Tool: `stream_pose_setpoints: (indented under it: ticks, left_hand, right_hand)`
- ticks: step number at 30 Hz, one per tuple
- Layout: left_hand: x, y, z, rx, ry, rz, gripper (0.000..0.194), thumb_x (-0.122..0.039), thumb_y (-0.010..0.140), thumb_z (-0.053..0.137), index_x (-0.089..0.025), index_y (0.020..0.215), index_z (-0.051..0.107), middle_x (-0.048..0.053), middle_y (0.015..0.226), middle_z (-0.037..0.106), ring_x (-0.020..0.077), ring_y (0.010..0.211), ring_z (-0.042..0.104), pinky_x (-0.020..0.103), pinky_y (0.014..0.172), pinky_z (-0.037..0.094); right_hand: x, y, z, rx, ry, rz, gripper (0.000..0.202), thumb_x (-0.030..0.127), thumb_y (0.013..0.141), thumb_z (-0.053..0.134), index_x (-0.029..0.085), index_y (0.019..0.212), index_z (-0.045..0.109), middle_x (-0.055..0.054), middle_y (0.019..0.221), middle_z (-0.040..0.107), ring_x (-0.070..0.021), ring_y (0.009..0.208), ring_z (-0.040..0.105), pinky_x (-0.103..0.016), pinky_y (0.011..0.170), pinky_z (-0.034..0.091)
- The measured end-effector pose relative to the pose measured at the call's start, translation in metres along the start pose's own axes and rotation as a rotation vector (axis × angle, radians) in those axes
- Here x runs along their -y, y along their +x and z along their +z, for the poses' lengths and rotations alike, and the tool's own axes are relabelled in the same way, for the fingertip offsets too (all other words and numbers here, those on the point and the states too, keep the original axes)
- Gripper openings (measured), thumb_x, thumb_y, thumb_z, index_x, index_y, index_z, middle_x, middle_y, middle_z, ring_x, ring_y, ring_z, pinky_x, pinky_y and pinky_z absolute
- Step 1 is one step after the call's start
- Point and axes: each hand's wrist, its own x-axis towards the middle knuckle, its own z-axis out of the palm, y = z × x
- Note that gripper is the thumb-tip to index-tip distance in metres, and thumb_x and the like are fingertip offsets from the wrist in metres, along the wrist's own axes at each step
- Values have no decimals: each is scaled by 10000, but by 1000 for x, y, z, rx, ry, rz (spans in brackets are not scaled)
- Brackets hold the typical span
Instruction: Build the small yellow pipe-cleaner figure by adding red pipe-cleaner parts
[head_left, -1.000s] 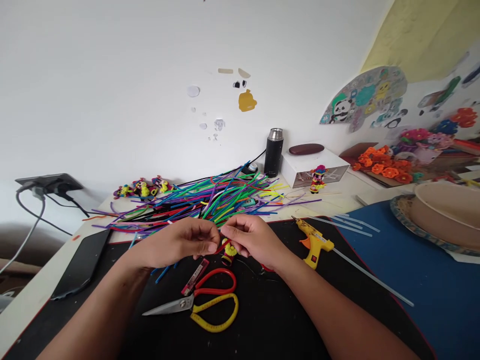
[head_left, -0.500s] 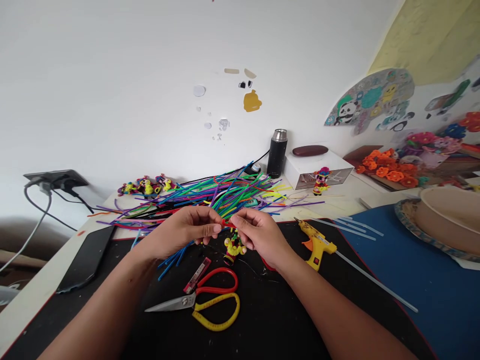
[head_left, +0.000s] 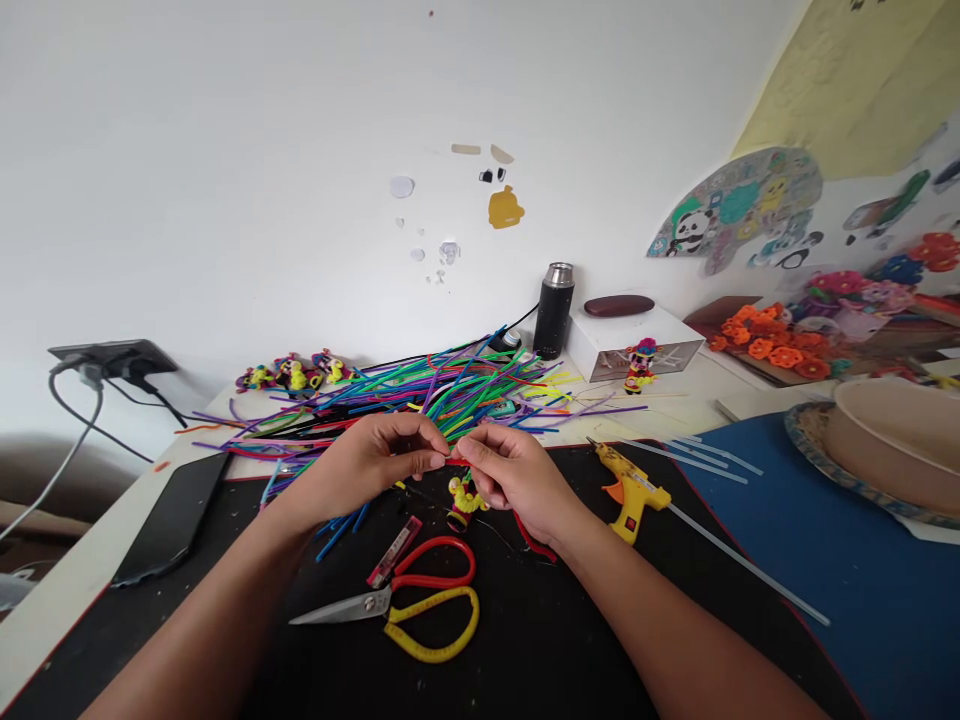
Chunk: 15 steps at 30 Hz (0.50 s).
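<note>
Red strip [head_left: 455,461], short, pinched between two bare hands over a black mat [head_left: 337,675].
Left hand [head_left: 379,462]: thumb and fingers closed on the strip's left end; right hand [head_left: 517,475]: thumb and fingers closed on its right end, the two near each other but apart. Just below the right hand's fingers, partly hidden: one small figure [head_left: 459,518], yellow-bodied, on the mat. Nearer the viewer: scissors [head_left: 381,602], red and yellow handles, blades to the left; a narrow pink-red case [head_left: 395,551] just beside them. Right of the right hand: yellow glue gun [head_left: 634,487], clear stick in its rear. Beyond the hands, on the white worktop [head_left: 679,408]: heaped multicoloured stems [head_left: 390,390].
</note>
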Motion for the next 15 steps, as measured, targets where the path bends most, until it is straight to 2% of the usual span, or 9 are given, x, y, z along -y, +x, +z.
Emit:
stream_pose_setpoints:
  ticks: [3,6,11,15]
  left_hand:
    - [0,1,1,-11,-19,-44,261,-438,846,823,-182,863,769,13,787,690,147,710,592,250,672,476]
    - [2,3,0,-16,-216,-157,340,-485,775,878,-173,830,757,16,728,699,135,639,585,241,625,473]
    - [4,5,2,-53,-553,-279,404,-467,645,970,-155,768,746,30,679,695,117,597,586,213,581,455]
    - [4,4,5,-69,-491,-229,362,-450,701,943,-157,796,751,30,710,698,118,610,583,219,592,465]
  right_hand:
    - [3,-1,0,9,-15,2,458,619,820,788,182,874,664,85,494,505,-62,400,367,-192,389,262]
    - [5,-1,0,29,-99,-52,445,619,866,742,181,895,668,73,539,542,-70,399,414,-204,392,302]
    - [7,-4,1,28,-306,-179,317,482,889,748,176,960,706,54,641,583,-81,461,485,-219,448,380]
    - [10,-6,0,36,-347,-190,303,474,940,681,174,912,707,66,573,536,-84,453,474,-219,463,378]
